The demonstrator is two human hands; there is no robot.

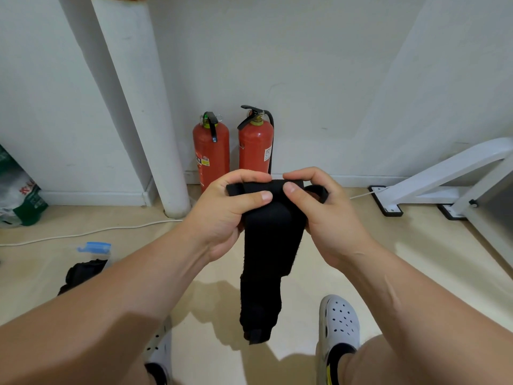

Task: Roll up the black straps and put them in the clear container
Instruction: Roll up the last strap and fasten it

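Gripping: both hands pinch the black strap (270,245)
left hand (224,215): fingers (251,177) curled tight on its top edge
right hand (324,215): fingers (302,176) closed on the same edge
tail: hangs below the fingers

Forearm hides most of, seemingly, the clear container (97,250).

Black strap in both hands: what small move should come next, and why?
Probably keep turning the top edge over to wind in more of the black strap. The left hand and right hand pinch only its upper end, where a roll seems barely begun, and most of its length hangs loose toward the floor. The clear container sits low on the left, so placing looks premature.
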